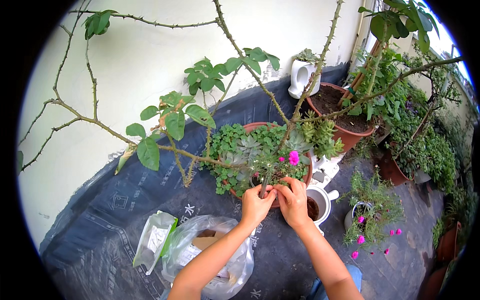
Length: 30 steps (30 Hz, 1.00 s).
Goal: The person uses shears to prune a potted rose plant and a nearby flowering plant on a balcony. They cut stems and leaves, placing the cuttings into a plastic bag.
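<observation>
My left hand (256, 204) grips a slim grey metal tool (264, 186), possibly tweezers, pointing up and away from me. The fingers of my right hand (295, 200) are pinched together, their tips meeting the left fingertips. Whether something small lies between them is hidden. Both hands are at the near rim of a round terracotta-coloured pot (309, 168) crowded with succulents (249, 146) and clover-like leaves. Just beyond my fingers stands moss rose (268, 165) with a bright pink flower (293, 158). A white cup-shaped planter (325, 204) with brown soil sits right beside my right hand.
Thorny rose stems (258, 80) arch across the space above the pot. A clear plastic bag (240, 258) and an opened packet (155, 238) lie at left. Potted moss rose (360, 213) stands at right. Behind are a large soil-filled pot (348, 137) and a white succulent planter (302, 78).
</observation>
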Available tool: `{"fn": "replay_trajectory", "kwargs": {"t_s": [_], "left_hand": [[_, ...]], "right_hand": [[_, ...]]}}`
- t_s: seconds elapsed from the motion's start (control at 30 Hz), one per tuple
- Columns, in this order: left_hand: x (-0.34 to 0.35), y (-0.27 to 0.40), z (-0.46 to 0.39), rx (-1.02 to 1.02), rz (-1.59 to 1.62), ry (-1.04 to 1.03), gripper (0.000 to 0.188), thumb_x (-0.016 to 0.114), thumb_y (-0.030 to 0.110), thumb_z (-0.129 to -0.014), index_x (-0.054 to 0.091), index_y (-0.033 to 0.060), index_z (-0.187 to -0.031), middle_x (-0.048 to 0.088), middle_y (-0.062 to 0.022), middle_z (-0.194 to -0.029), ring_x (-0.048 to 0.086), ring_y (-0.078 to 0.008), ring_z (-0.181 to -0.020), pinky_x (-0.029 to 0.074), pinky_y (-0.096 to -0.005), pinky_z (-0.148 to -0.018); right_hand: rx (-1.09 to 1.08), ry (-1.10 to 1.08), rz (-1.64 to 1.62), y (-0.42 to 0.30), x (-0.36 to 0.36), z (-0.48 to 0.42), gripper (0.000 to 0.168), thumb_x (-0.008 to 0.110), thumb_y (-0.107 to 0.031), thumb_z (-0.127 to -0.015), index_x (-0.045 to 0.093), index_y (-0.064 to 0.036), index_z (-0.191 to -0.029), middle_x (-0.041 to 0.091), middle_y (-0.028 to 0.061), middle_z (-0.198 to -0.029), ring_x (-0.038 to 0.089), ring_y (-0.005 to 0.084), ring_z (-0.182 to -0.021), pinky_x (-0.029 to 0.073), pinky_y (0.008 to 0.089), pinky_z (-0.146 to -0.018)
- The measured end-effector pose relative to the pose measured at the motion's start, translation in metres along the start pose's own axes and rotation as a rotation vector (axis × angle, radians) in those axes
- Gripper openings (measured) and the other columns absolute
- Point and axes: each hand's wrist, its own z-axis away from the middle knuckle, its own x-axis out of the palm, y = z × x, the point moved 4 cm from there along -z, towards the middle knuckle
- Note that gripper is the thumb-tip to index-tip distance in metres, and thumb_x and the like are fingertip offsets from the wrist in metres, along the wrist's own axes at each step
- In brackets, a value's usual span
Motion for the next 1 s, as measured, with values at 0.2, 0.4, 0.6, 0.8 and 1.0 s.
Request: {"fn": "replay_trajectory", "kwargs": {"t_s": [0.2, 0.4, 0.6, 0.8, 1.0], "left_hand": [[0.001, -0.004, -0.002, 0.007, 0.002, 0.015, 0.008, 0.067, 0.006, -0.075, 0.064, -0.0011, -0.078, 0.05, 0.0062, -0.055, 0.041, -0.0013, -0.051, 0.034, -0.0209, -0.045], [0.0, -0.008, -0.003, -0.05, 0.034, 0.043, 0.008, 0.066, 0.005, -0.073, 0.062, 0.0, -0.076, 0.051, 0.0051, -0.056, 0.043, -0.0018, -0.05, 0.035, -0.0203, -0.046], [-0.002, -0.006, -0.005, -0.036, -0.062, 0.035, 0.008, 0.064, 0.007, -0.073, 0.061, 0.0005, -0.077, 0.053, 0.0033, -0.056, 0.046, -0.0039, -0.051, 0.037, -0.0222, -0.048], [-0.004, -0.003, -0.005, 0.051, -0.083, 0.059, 0.007, 0.059, 0.009, -0.076, 0.06, 0.0014, -0.076, 0.053, 0.0011, -0.057, 0.048, -0.0059, -0.052, 0.037, -0.0237, -0.048], [-0.005, 0.002, -0.002, 0.112, -0.07, 0.11, 0.013, 0.059, 0.015, -0.076, 0.057, 0.0023, -0.072, 0.05, -0.0057, -0.052, 0.049, -0.0163, -0.047, 0.04, -0.0313, -0.049]], "right_hand": [[0.006, 0.016, 0.006, -0.002, 0.001, 0.003, 0.022, 0.067, 0.001, -0.067, 0.064, -0.006, -0.088, 0.056, 0.0107, -0.099, 0.052, 0.0301, -0.089, 0.04, 0.0381, -0.079], [-0.038, 0.039, -0.006, -0.008, -0.004, 0.001, 0.024, 0.067, 0.0, -0.065, 0.063, -0.006, -0.088, 0.054, 0.0119, -0.103, 0.052, 0.029, -0.09, 0.04, 0.0383, -0.079], [0.073, 0.217, 0.004, 0.011, -0.024, -0.005, 0.021, 0.067, 0.0, -0.068, 0.062, -0.003, -0.088, 0.052, 0.0126, -0.093, 0.051, 0.0277, -0.083, 0.041, 0.0361, -0.072], [0.119, 0.092, 0.136, 0.027, -0.018, -0.022, 0.026, 0.07, -0.004, -0.069, 0.061, -0.003, -0.094, 0.05, 0.0124, -0.088, 0.049, 0.0292, -0.083, 0.039, 0.0381, -0.073], [0.117, 0.067, 0.16, 0.03, -0.013, -0.027, 0.023, 0.07, -0.004, -0.069, 0.061, -0.002, -0.09, 0.049, 0.0121, -0.087, 0.048, 0.0291, -0.083, 0.037, 0.0381, -0.071]]}}
